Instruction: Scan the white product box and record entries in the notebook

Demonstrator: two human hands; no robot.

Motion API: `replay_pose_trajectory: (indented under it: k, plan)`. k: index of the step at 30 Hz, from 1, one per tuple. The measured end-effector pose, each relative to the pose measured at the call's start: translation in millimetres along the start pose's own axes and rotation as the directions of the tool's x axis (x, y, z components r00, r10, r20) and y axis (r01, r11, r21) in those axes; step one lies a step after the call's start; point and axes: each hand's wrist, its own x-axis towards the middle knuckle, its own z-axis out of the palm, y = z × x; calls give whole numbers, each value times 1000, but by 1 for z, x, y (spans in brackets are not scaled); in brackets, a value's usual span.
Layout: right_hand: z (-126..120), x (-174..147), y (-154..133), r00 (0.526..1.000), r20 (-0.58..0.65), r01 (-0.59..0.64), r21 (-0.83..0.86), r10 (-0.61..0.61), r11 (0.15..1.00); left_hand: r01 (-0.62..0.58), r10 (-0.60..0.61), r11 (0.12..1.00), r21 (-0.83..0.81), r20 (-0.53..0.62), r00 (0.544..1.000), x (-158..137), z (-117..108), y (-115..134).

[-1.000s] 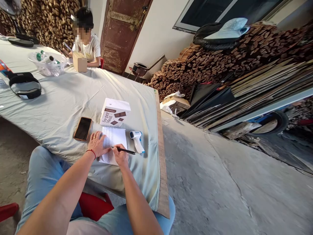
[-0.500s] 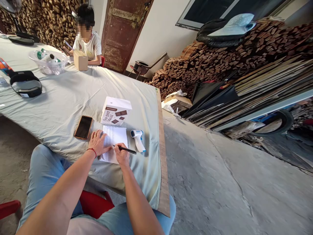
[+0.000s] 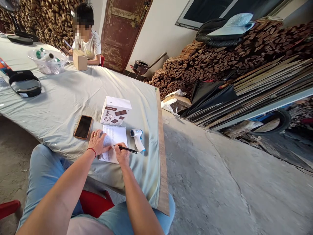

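My right hand [image 3: 122, 154] is closed around a black pen [image 3: 128, 149], its tip on the white page of a notebook [image 3: 119, 134]. Handwriting covers the left part of that page. My left hand [image 3: 97, 143] lies flat, fingers apart, across the notebook's left edge; a red string circles the wrist. Just left of it rests a dark-screened phone [image 3: 83, 127] in an orange-brown case. A white infrared thermometer [image 3: 138, 140] lies to the right of the notebook. Behind the page stands a white "Super Meal" box [image 3: 116, 110].
The cloth-covered table [image 3: 66, 101] ends at a wooden edge [image 3: 162, 163] on the right. Farther left are a black headset [image 3: 25, 84], a clear plastic basin [image 3: 49, 67] with bottles, and a cardboard box [image 3: 80, 60]. Another person [image 3: 91, 45] sits beyond. Stacked firewood [image 3: 207, 62] lines the wall.
The view has shifted very slightly. Both hands, the pen and the notebook stay in nearly the same place.
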Motion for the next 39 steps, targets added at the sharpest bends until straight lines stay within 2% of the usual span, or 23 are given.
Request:
replay_pose_trajectory:
  k: [24,30,34,36,39]
  plan:
    - [5,-1,5,996,-82,44,11,-43,999,5,-6,1000,27,24,1000,-1,-5,3]
    - [-6,4,4,984,-155,98,20,-93,995,4,-4,1000,10,18,1000,-2,-6,4]
    - [-29,23,14,967,-157,173,-175,-201,969,3,-3,1000,-7,8,1000,-2,-6,4]
    - [-41,32,22,966,-86,202,-337,-244,920,3,-3,1000,-20,0,1000,-2,-6,4]
    - [-54,37,35,971,41,221,-538,-237,814,3,-4,999,-37,-15,1000,-3,-5,3]
